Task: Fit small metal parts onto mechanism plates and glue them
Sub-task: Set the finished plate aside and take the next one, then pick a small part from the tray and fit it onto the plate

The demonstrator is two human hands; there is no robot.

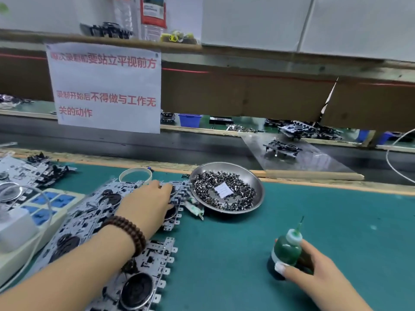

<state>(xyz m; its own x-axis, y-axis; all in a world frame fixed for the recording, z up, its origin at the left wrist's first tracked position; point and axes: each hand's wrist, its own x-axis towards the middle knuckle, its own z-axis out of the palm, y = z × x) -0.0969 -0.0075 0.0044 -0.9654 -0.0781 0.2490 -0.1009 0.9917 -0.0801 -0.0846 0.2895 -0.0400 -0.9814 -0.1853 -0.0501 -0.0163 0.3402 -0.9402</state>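
Observation:
Several silver mechanism plates (89, 221) with black round wheels lie in a row on the green mat, running from the lower left up to the middle. My left hand (148, 205) lies on the farthest plate, its fingers curled over the plate's end beside the bowl. A round steel bowl (251, 176) holds a heap of small dark metal parts (202, 189) and a white paper slip. At the lower right my right hand (314, 270) grips a green glue bottle (286, 250), upright on the mat with its thin nozzle pointing up.
A small white tube (195, 209) lies between plates and bowl. A white ring (135, 175) stands behind the plates. A power strip (45, 205) with a white plug sits at the left. More assemblies (29, 169) lie far left; a conveyor with a mechanism (283, 149) runs behind.

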